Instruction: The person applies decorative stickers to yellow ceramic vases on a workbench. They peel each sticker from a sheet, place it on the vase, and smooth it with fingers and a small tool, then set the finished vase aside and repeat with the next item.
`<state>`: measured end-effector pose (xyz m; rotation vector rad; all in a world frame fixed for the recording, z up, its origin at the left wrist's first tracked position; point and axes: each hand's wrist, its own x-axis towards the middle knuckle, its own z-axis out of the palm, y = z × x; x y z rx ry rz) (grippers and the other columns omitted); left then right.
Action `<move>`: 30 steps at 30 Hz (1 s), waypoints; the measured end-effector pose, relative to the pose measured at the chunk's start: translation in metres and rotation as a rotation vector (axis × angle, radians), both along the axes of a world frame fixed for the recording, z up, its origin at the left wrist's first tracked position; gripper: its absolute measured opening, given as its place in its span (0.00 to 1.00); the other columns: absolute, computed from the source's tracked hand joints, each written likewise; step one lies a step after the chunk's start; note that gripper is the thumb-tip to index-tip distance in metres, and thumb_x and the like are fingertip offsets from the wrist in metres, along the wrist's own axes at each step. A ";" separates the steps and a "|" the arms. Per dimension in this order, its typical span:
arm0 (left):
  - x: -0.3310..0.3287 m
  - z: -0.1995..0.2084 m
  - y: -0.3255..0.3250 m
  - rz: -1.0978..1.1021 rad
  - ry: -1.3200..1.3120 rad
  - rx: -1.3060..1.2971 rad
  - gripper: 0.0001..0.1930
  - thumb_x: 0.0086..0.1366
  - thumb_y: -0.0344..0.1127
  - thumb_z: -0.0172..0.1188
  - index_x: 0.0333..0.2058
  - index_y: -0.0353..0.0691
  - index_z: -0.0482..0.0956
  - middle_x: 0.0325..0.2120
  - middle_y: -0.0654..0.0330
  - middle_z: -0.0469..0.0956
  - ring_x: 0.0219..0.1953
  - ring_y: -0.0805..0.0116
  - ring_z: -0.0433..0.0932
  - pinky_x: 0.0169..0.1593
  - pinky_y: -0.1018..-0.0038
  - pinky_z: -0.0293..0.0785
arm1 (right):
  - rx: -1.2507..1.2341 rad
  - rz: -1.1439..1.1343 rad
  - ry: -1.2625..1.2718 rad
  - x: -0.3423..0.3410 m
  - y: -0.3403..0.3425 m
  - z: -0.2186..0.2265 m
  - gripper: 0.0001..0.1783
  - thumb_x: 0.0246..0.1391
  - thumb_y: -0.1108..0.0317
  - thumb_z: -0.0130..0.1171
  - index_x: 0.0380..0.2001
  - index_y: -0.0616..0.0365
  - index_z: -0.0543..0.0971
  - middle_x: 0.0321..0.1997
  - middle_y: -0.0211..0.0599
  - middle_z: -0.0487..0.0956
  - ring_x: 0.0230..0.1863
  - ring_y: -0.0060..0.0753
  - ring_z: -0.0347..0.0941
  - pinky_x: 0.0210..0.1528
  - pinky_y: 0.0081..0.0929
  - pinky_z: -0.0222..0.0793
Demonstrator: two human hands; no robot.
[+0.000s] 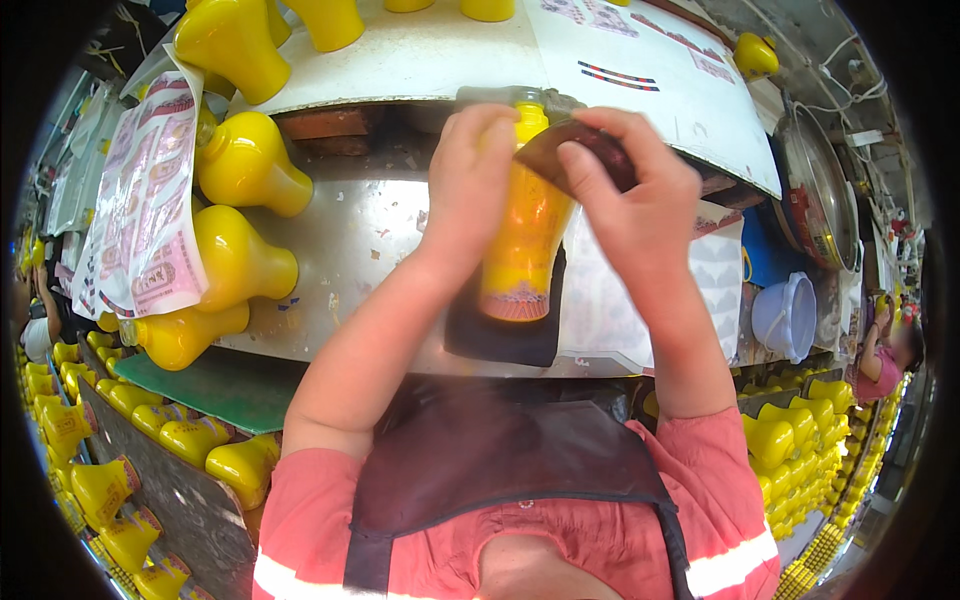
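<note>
A glossy yellow bottle lies in front of me on a black cloth, its neck pointing away and its base toward me. Patterned print shows near the base. My left hand is closed against the bottle's left side near the neck; its fingertips are partly hidden and slightly blurred. Between the thumb and fingers of my right hand is a thin dark brown flat piece, its pointed edge over the bottle's upper part. Whether it is pressed on the surface I cannot tell.
Several yellow bottles lie along the left, beside a sheet of pink printed labels. A pale, partly used label sheet lies right of the cloth. A white bucket stands at the right. Across the back is a white board.
</note>
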<state>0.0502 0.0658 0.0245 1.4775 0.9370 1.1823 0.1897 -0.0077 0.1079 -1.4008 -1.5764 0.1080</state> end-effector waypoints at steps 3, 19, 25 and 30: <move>-0.003 -0.001 -0.003 -0.031 -0.089 -0.044 0.15 0.79 0.40 0.49 0.52 0.35 0.76 0.45 0.62 0.78 0.45 0.76 0.75 0.51 0.76 0.73 | -0.020 -0.115 -0.042 -0.007 -0.002 -0.013 0.14 0.57 0.70 0.69 0.46 0.59 0.82 0.38 0.38 0.86 0.37 0.28 0.83 0.42 0.23 0.78; -0.004 -0.005 -0.013 -0.029 -0.166 -0.015 0.19 0.76 0.40 0.54 0.57 0.33 0.74 0.48 0.59 0.78 0.49 0.74 0.76 0.56 0.76 0.72 | -0.165 0.104 -0.127 0.022 0.037 0.012 0.12 0.57 0.68 0.66 0.43 0.59 0.84 0.38 0.41 0.86 0.36 0.36 0.83 0.42 0.29 0.78; -0.003 0.015 -0.003 0.004 0.083 0.022 0.18 0.67 0.38 0.63 0.51 0.32 0.79 0.47 0.58 0.79 0.48 0.73 0.77 0.53 0.75 0.75 | -0.040 0.017 -0.358 0.028 0.056 0.005 0.12 0.56 0.64 0.63 0.40 0.59 0.83 0.33 0.48 0.84 0.37 0.55 0.81 0.43 0.44 0.76; -0.001 0.020 0.006 -0.073 -0.164 -0.214 0.15 0.66 0.34 0.65 0.47 0.31 0.81 0.41 0.59 0.82 0.40 0.74 0.80 0.46 0.77 0.78 | 0.302 0.036 -0.609 0.022 0.008 0.002 0.14 0.47 0.77 0.68 0.39 0.53 0.86 0.33 0.36 0.85 0.33 0.39 0.82 0.34 0.33 0.78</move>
